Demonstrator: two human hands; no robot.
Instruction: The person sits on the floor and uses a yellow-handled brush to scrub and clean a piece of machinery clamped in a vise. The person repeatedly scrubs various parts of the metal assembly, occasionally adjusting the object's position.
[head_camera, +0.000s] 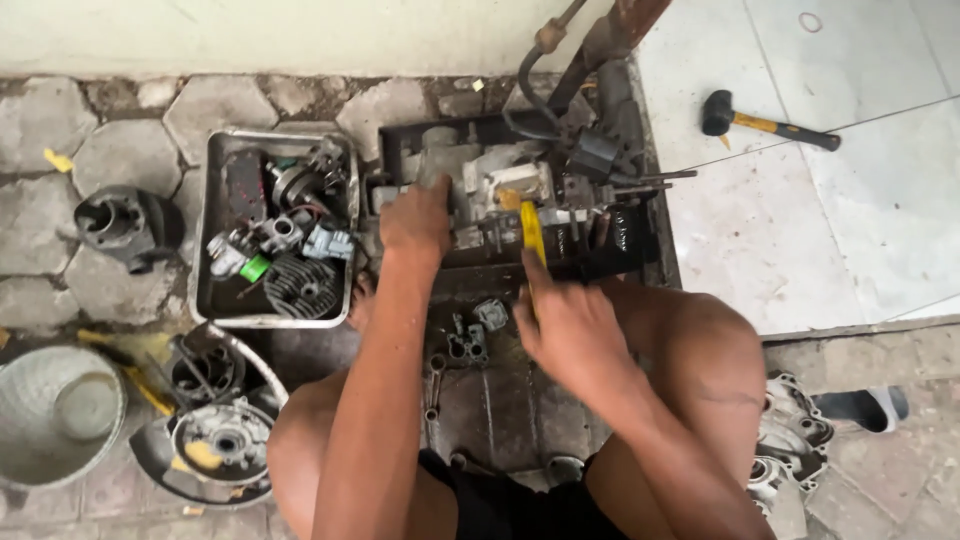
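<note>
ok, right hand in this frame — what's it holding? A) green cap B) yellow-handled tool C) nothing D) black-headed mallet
B: the right hand grips a yellow-handled tool pointed into the engine block, while the black-headed mallet lies untouched on the tiled floor.

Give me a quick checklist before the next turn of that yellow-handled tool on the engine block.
1. Left hand braces the engine block: ok.
2. Right hand grips the yellow-handled tool: ok.
3. Tool tip seated on a fastener: cannot tell, it is hidden among the parts.
4. Loose small parts lie close by the right hand: not ok.
5. Metal tray of removed parts sits beside the block, within reach: ok.
6. Hammer lies apart on the tiles: ok.
</note>
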